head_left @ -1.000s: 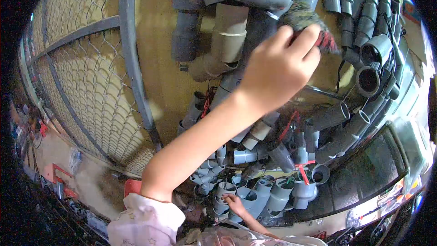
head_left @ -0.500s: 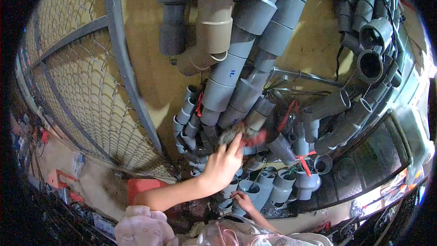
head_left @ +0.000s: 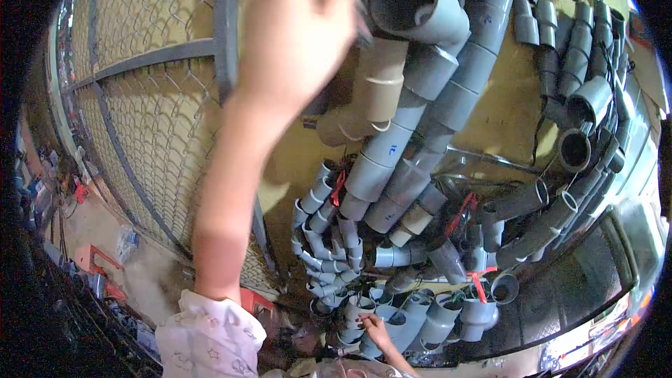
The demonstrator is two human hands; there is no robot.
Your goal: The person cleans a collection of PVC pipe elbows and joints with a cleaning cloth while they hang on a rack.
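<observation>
Yellow wall (head_left: 490, 115) behind, the left hand (head_left: 301, 38), grip too blurred to tell, is raised beside 1 wide grey fitting (head_left: 448, 22), needing care near its rim, the right hand (head_left: 379, 332), fingers bent, at 1 lower fitting (head_left: 351, 318).

Mesh fence (head_left: 150, 122) stood left of the left hand (head_left: 301, 35), pipe fittings (head_left: 458, 98) hung right, more around the right hand (head_left: 376, 331)!

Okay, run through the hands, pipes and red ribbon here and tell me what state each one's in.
Left hand: raised, blurred, grip unclear
Right hand: lowered, fingers at a pipe's rim
Large top pipe: tilted, near end open
Beige pipe: roughly upright
Bottom pipes: open ends up
Red ribbon: end dangling
</observation>
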